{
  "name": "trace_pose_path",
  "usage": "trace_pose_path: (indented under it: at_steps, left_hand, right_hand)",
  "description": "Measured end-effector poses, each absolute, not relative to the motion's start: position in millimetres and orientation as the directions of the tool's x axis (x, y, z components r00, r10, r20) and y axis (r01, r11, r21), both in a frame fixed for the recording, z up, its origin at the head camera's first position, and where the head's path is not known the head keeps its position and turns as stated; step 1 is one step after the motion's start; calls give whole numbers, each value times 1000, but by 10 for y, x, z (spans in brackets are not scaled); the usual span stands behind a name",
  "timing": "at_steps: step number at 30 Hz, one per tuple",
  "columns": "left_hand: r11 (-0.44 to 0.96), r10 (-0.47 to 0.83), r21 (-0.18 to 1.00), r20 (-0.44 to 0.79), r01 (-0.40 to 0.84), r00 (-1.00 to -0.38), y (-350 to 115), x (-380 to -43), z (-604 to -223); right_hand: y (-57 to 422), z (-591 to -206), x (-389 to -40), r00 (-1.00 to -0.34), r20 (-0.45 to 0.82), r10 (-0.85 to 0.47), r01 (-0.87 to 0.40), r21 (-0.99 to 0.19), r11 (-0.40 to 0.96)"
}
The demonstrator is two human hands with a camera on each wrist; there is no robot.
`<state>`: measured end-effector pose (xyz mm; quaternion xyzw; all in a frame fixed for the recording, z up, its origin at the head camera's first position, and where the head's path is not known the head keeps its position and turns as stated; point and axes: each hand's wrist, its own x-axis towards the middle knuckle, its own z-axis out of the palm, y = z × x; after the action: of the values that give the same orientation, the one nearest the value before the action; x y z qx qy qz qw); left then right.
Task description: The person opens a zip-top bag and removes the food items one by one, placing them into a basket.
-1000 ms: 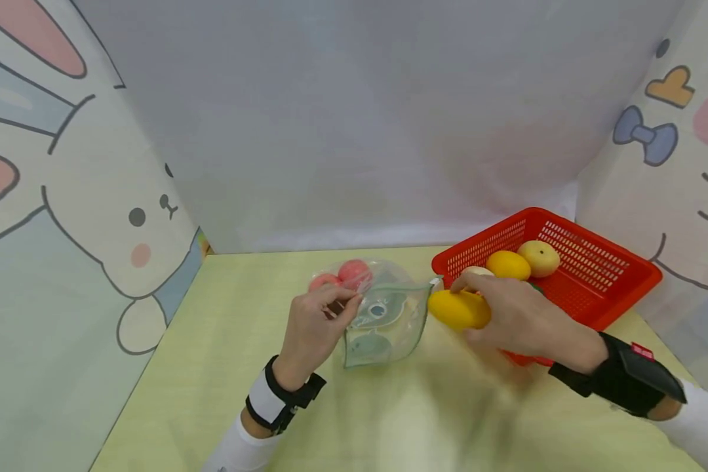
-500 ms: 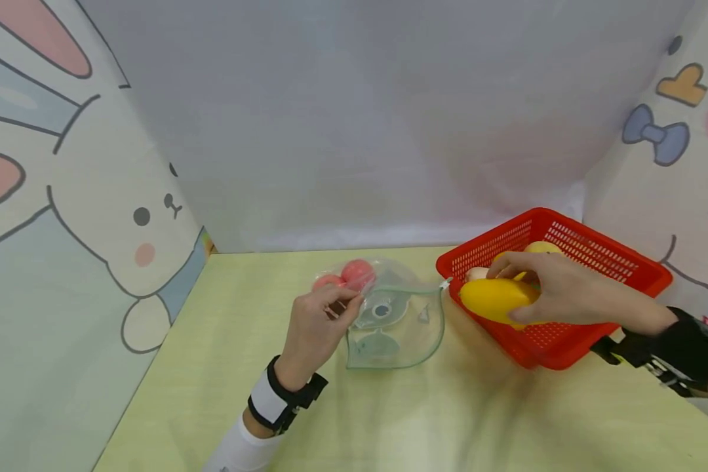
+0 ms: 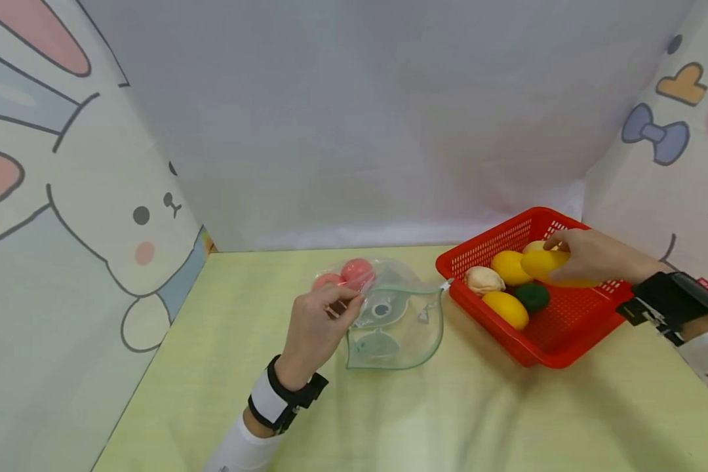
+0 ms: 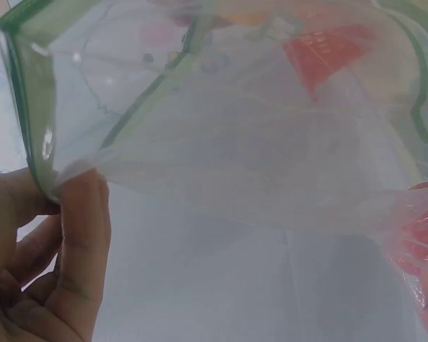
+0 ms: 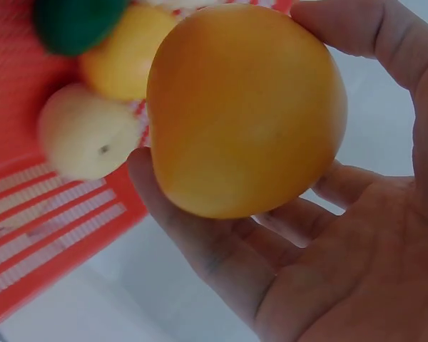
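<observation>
My left hand (image 3: 321,331) pinches the edge of a clear plastic bag (image 3: 413,334) with green edging between thumb and finger. In the left wrist view the bag (image 4: 221,157) hangs from those fingertips. Two round pinkish-red fruits (image 3: 357,270) show through its far part. Over the right side of the red basket (image 3: 501,226), my right hand (image 3: 596,255) grips a yellow mango (image 3: 544,263). From the right wrist, the mango (image 5: 246,114) appears held between thumb and fingers. Its far end is partly hidden by the hand.
Inside the basket lie yellow fruits (image 3: 506,309), a dark green fruit (image 3: 532,297), a pale lumpy item (image 3: 484,280) and a pale round fruit (image 5: 89,132). The pale green table (image 3: 389,419) meets a grey back wall (image 3: 354,144). Cartoon-printed panels stand on both sides.
My right hand has carried the mango from beside the bag to the right, over the basket, uncovering the fruits in it. My left hand stays at the bag's edge.
</observation>
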<state>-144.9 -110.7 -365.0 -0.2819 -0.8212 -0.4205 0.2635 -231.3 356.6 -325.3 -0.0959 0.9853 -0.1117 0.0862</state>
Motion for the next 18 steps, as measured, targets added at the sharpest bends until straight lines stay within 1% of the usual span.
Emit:
trace_pose_path:
  at_steps: [5, 10, 15, 18]
  left_hand:
    - [491, 243, 539, 669, 684, -702, -1115, -1443, -3657]
    - [484, 245, 540, 672, 689, -699, -1126, -1452, -3665]
    - [484, 244, 540, 673, 689, -699, -1127, -1455, -3666]
    - [489, 246, 540, 668, 685, -703, -1123, -1457, -3663]
  right_hand:
    - [3842, -3400, -2515, -955, -237, -176, -121, -228, 966]
    - [3998, -3530, -2693, -933, -324, -155, -87, -215, 973]
    - [4073, -3633, -2810, -895, -423, -138, -39, -234, 971]
    - [4094, -3695, -2835, -865, -491, -108, 26, -257, 966]
